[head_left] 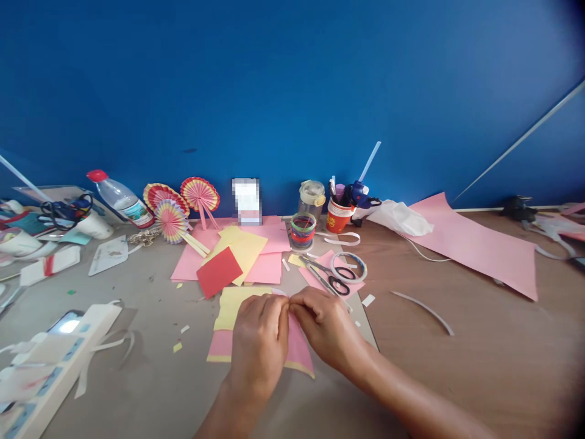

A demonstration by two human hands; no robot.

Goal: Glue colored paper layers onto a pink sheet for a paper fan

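My left hand (261,332) and my right hand (326,323) meet in front of me, thumbs and fingertips pinched together at the top edge of a pink-and-yellow sheet of paper (301,353). Its lower edge carries a narrow yellow strip. To the left of my left hand, a yellow part of the paper (231,305) shows above a pink band; my hand hides how the parts join. Just beyond my right hand lie scissors (340,285) with black handles and a roll of tape (361,268). A red card (219,272) rests on yellow and pink sheets farther back.
Folded paper fans (200,194) stand at the back left near a tilted bottle (121,198). A phone (247,201), a clear jar (312,198) and a red cup (339,216) line the blue partition. A power strip (64,366) occupies the left; a large pink sheet (479,250) lies right.
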